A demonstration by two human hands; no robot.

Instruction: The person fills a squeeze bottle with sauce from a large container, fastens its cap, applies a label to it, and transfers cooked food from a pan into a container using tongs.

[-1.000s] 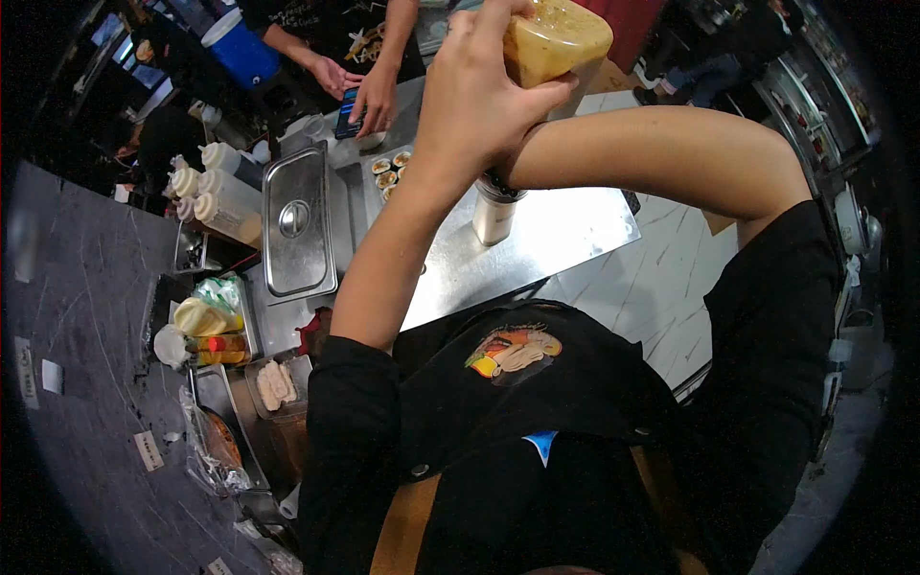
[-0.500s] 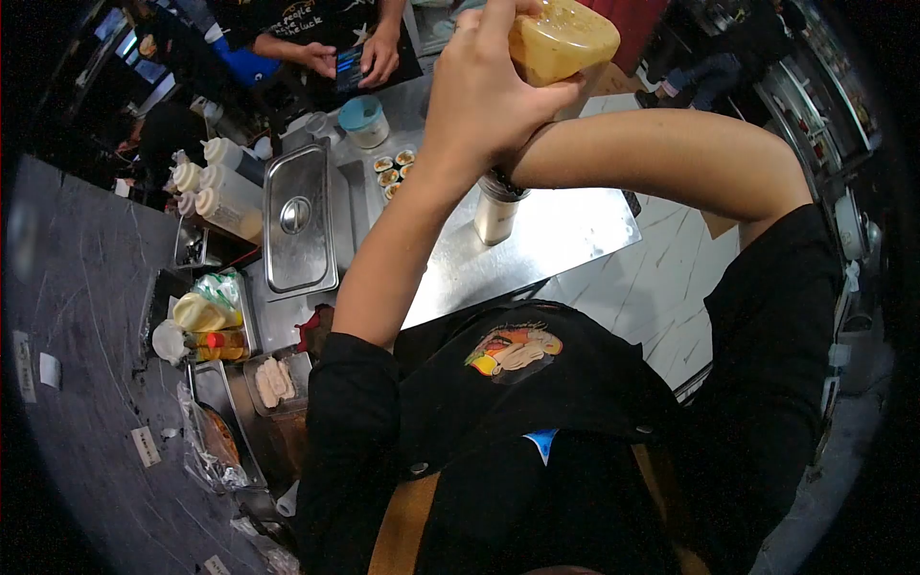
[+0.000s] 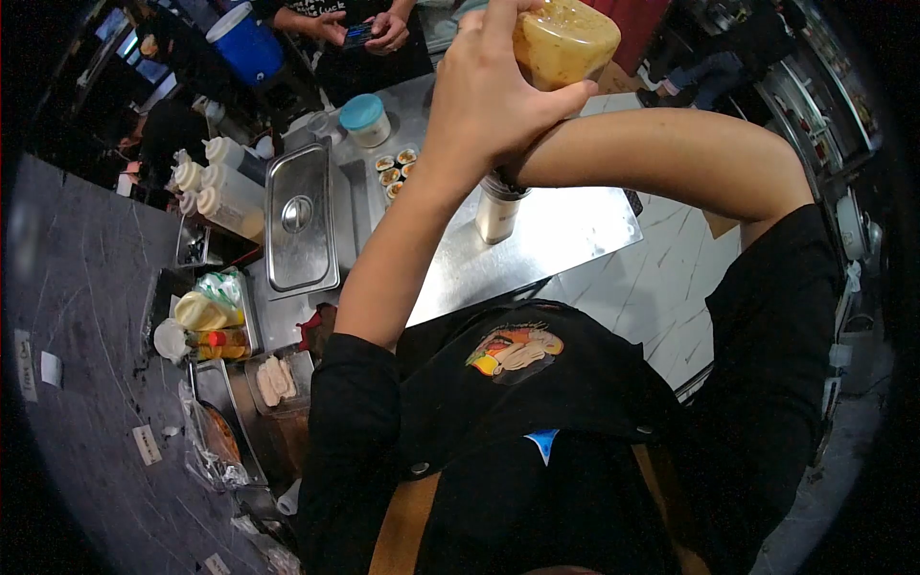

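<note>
Clear, rounded-square sauce container (image 3: 565, 43), yellow contents, raised in the left hand (image 3: 494, 101) at the top of our view.
We record the left hand gripping the container, thumb along its lower side; the right forearm (image 3: 661, 144) crosses behind the left wrist, its hand hidden, so we cannot tell that hand's state. Below, we list one dark-topped bottle (image 3: 496, 218) with pale contents, upright on the steel worktable (image 3: 565, 225); beyond the left forearm, sliced rolls (image 3: 388, 176) with orange topping, near a turquoise-lidded tub (image 3: 364, 119); to the left, a lidded steel pan (image 3: 299, 249) beside squeeze bottles (image 3: 228, 192); opposite, another person's hands (image 3: 386, 34) holding a phone (image 3: 357, 35).
</note>
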